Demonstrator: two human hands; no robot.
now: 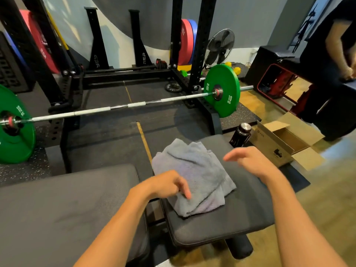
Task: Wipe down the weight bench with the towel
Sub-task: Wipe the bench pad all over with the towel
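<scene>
I see the folded grey towel (192,176) lying on the short pad of the worktop (240,214), its long axis running from 11 to 5 o'clock. My left hand (167,184) hangs over its 7 o'clock corner, fingers loosely curled, gripping nothing; it is the nearer hand. My right hand (250,160) hovers at the towel's 3 o'clock, fingers out, holding nothing. At 2 o'clock stands an open cardboard box (273,143); I cannot tell its contents. A capped bottle (240,134) stands beside it.

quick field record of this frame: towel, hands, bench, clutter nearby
towel: grey, folded, lying on seat pad
left hand: over the towel's near edge, fingers loosely curled, gripping nothing
right hand: open, hovering right of the towel
back pad: bare
nearby: bottle, open cardboard box beside the seat pad; barbell beyond
</scene>
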